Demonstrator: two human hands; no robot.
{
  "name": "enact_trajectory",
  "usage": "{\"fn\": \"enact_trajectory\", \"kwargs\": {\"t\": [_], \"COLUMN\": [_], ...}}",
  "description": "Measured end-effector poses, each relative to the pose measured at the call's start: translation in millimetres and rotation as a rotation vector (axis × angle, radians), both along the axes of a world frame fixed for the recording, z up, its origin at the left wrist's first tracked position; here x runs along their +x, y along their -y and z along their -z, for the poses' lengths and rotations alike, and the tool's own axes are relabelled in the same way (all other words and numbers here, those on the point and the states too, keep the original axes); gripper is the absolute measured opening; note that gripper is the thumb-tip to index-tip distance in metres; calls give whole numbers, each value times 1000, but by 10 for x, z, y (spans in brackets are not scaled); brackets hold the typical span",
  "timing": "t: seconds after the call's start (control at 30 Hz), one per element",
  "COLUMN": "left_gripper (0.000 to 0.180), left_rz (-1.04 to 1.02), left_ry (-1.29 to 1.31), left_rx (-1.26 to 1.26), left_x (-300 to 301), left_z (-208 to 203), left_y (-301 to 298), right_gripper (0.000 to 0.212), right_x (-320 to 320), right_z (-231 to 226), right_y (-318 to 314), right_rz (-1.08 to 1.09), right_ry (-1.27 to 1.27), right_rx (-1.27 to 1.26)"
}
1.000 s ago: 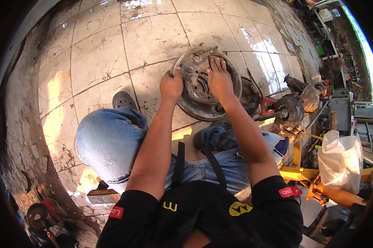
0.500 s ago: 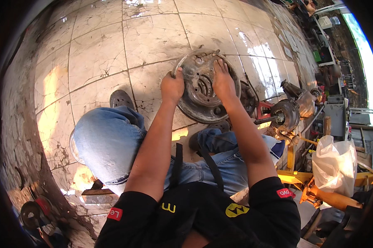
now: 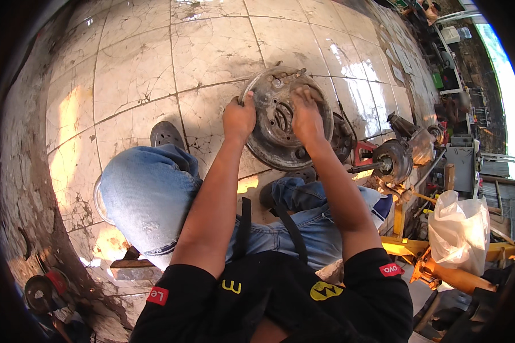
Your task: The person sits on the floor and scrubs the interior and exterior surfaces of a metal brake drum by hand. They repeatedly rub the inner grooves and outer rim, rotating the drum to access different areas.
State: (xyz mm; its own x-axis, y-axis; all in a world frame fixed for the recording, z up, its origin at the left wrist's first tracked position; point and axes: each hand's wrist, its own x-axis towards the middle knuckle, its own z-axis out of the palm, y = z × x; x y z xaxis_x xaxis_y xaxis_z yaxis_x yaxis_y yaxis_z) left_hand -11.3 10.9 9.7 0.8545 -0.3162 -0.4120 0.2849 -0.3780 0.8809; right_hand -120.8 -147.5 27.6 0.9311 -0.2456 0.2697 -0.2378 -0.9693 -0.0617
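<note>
A round, dirty metal brake backing plate (image 3: 266,146) is tilted up in front of me over the tiled floor. Several small holes ring its large central opening, through which curved metal shows. My left hand (image 3: 239,118) is closed around the plate's left rim, thumb on the near face. Against the right part of that face lies my right hand (image 3: 307,118), its fingers stretched out and slightly blurred, not wrapped around anything. Another dark round brake part (image 3: 343,137) sits just behind the plate's right edge, partly covered by it.
To the right stand an axle assembly with a hub (image 3: 392,160), a red stand (image 3: 363,153) and a yellow metal frame (image 3: 405,246). A clear plastic bag (image 3: 458,228) rests on the frame. At lower left lies a dark disc (image 3: 42,293). My shoe (image 3: 167,135) is on the tiles.
My right hand has slid slightly left and down over the plate's face, its fingers now more bent. The left hand keeps its hold on the rim, and the plate has hardly moved.
</note>
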Motion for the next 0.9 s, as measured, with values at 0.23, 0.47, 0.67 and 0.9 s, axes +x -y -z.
{"fn": "enact_trajectory", "kwargs": {"t": [0.23, 0.47, 0.67, 0.9], "left_gripper": [61, 60, 59, 59], "left_rz": [-11, -11, -4, -28], "left_ry": [52, 18, 19, 16], "left_rx": [14, -8, -2, 4], "left_x": [0, 14, -12, -1], "left_z": [52, 52, -25, 2], "left_y": [32, 21, 27, 27], "right_gripper": [40, 48, 60, 64], "right_x": [-61, 347, 325, 187], "right_z": [-455, -95, -57, -132], "right_y": [75, 226, 101, -137], "right_rz": [134, 255, 298, 214], "right_ry": [89, -216, -381, -421], "right_rx": [219, 83, -102, -104]}}
